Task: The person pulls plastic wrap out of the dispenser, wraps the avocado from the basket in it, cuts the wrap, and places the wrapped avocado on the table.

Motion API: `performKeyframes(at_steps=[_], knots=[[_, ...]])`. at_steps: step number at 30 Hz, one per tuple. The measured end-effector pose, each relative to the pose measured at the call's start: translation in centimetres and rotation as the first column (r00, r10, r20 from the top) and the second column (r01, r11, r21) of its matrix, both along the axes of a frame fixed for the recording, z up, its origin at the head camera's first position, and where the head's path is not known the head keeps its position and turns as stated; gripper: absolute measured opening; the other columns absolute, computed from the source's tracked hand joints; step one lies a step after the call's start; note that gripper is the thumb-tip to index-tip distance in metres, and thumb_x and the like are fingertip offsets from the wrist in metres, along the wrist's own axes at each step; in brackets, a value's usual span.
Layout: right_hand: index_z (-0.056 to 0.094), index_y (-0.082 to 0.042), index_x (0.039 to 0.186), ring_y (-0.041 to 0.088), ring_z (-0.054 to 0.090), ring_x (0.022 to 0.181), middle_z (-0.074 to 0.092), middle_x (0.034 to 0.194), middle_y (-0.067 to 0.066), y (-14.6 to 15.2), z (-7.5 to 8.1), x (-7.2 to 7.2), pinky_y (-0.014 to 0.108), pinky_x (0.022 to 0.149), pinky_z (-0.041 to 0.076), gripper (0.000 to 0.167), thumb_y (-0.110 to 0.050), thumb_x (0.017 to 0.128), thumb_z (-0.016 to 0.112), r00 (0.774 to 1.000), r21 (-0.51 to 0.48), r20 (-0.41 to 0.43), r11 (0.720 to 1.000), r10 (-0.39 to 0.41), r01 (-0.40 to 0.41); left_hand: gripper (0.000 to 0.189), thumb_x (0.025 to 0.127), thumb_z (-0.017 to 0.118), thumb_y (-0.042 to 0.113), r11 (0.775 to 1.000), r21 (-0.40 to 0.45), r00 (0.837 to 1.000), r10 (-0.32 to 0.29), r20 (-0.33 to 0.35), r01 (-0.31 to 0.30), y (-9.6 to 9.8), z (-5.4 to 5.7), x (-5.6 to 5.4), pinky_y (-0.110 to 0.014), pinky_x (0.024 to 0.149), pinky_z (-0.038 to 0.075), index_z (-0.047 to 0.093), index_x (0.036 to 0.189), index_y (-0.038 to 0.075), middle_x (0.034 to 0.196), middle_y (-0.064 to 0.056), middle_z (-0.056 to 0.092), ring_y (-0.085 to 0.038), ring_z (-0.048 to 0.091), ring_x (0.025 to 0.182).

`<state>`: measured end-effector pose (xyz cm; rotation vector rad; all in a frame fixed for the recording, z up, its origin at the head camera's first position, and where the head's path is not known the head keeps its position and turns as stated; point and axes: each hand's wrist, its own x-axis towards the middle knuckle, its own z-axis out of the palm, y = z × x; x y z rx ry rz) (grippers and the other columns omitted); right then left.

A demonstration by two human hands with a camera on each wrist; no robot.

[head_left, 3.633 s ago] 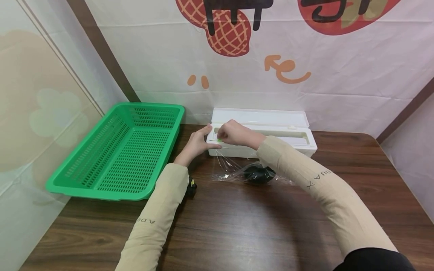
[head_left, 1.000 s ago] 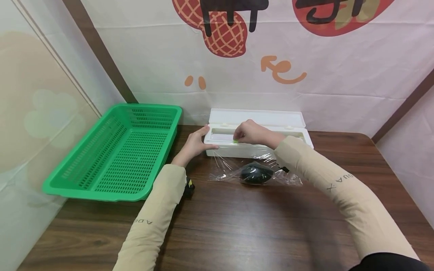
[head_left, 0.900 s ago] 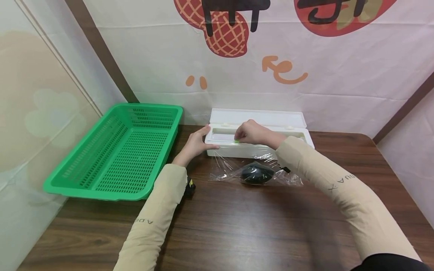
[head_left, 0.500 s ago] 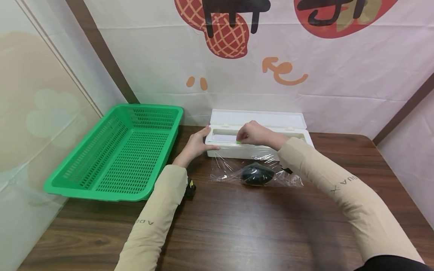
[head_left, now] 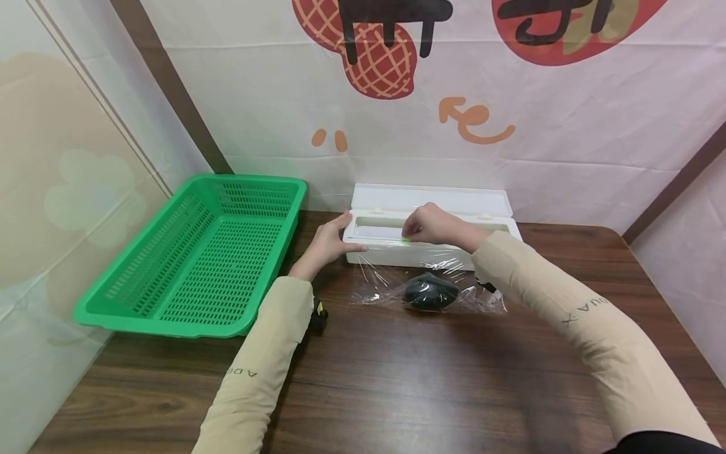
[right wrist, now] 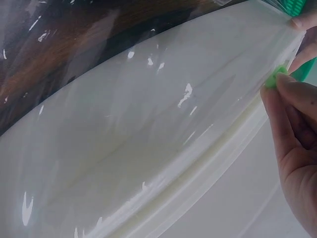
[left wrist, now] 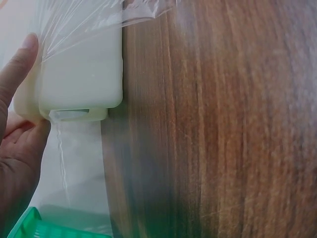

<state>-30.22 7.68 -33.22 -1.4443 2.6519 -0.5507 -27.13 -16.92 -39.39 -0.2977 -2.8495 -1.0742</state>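
A white cling film dispenser (head_left: 386, 257) stands at the back of the table, its lid (head_left: 431, 195) raised. My left hand (head_left: 324, 246) holds its left end, with the thumb along the front and the fingers behind. Between thumb and fingertips, my right hand (head_left: 435, 225) pinches a small green slide cutter (right wrist: 274, 78) on the dispenser's front top edge, left of the middle. Clear cling film (head_left: 371, 291) hangs over the front and spreads onto the table. Under the film lies a dark, glossy oval thing (head_left: 431, 293).
A green slotted plastic basket (head_left: 170, 325) stands at the left, close to my left forearm. The brown wooden table (head_left: 397, 391) runs back to a printed cloth wall (head_left: 567, 126).
My right hand has slid the green cutter from the dispenser's left end toward the right, a little further in the last second. My left hand keeps its place on the end.
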Motion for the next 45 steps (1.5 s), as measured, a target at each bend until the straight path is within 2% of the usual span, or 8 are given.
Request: performKeyframes(at_steps=[25,33,45], knots=[[0.071,-0.003,0.083,0.020,0.066,0.074,0.070,0.079,0.008,1.7,0.1,-0.1,0.031,0.071,0.052,0.009,0.001,0.075,0.068,1.000,0.014,0.011,1.000,-0.021,0.021,0.093,0.067,0.081,0.032,1.000,0.009,1.000,0.006,-0.009,-0.006,-0.2,-0.1,0.0,-0.035,0.107,0.027,0.032,0.139,0.001,0.145,-0.010,0.029,-0.023,0.028,0.133],[0.071,-0.003,0.082,0.020,0.066,0.073,0.070,0.078,0.008,2.4,0.2,0.0,0.031,0.071,0.053,0.010,0.002,0.073,0.068,1.000,0.002,0.013,1.000,-0.028,0.028,0.092,0.066,0.081,0.031,1.000,0.011,0.999,0.002,-0.033,-0.002,-0.2,-0.1,-0.1,-0.035,0.106,0.027,0.033,0.138,0.001,0.143,-0.012,0.032,-0.024,0.030,0.132],[0.071,-0.004,0.081,0.018,0.066,0.072,0.070,0.077,0.006,3.4,0.0,-0.1,0.030,0.070,0.053,0.010,0.002,0.074,0.068,0.998,0.015,0.030,0.998,-0.056,0.056,0.093,0.065,0.081,0.032,1.000,0.010,1.000,0.000,-0.019,0.000,-0.2,-0.2,-0.1,-0.035,0.106,0.028,0.034,0.139,0.002,0.144,-0.010,0.032,-0.023,0.030,0.132]])
